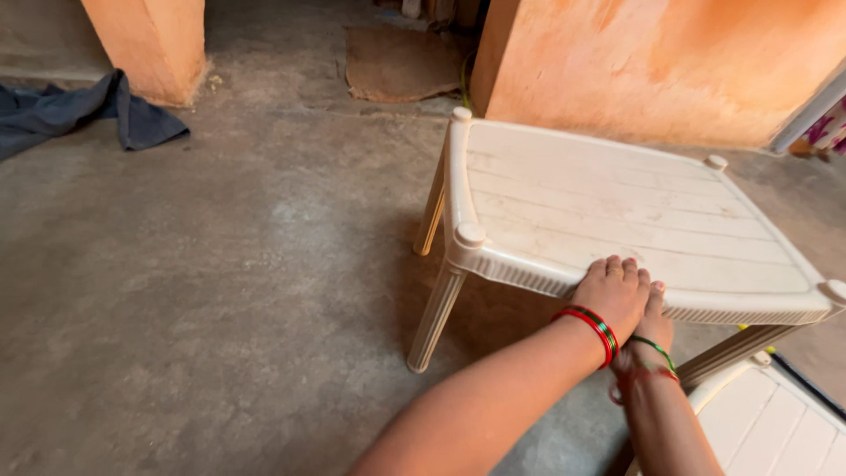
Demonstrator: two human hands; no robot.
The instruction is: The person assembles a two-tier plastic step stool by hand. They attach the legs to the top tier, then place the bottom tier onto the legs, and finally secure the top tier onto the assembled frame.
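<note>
Hands meet at the near edge of our white plastic table [617,207]. Our left hand [614,291] lies flat over the rim; our right hand [654,322] clamps it from beneath, the table's long axis running left-right.

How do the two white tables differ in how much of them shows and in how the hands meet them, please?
The big table shows its whole slatted top and two legs; the corner table shows only part of its top. The left hand and right hand grip the big table's near edge; neither touches the corner table. Both are white slatted plastic.
</note>
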